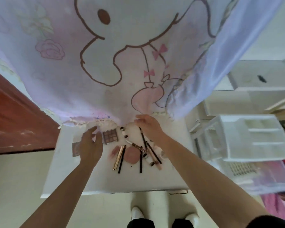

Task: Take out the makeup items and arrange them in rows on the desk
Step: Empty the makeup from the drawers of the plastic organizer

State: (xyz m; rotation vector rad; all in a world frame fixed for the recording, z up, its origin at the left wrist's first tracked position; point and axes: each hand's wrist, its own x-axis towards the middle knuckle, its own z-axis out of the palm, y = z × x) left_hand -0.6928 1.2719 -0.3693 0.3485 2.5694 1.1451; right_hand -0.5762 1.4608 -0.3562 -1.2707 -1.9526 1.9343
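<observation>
Desk: the small white desk [67, 178] is carrying every makeup item in view; no bag or case is showing.
Palette: the square grey eyeshadow palette with brown pans [110, 137] is lying near the far edge, just beside the fringed hem of the pink cartoon-printed curtain [56, 71].
Pile: the round pink compact [132, 156], gold tube [118, 157], leopard-patterned tube [141, 149] and thin black pencils [141, 163] are lying crossed and touching at odd angles, not yet forming rows.
Left hand: the left hand [90, 145] is hovering with fingers spread and relaxed, partly covering a small square pinkish compact [75, 149].
Right hand: the right hand [149, 128] is hovering at the curtain hem over one black pencil; whether it is pinching anything cannot be told.
Progress: taking out is looking finished, judging by the spread; arranging is looking hardly begun.
Left to do: separating the overlapped sticks and lining everything up in rows.
</observation>
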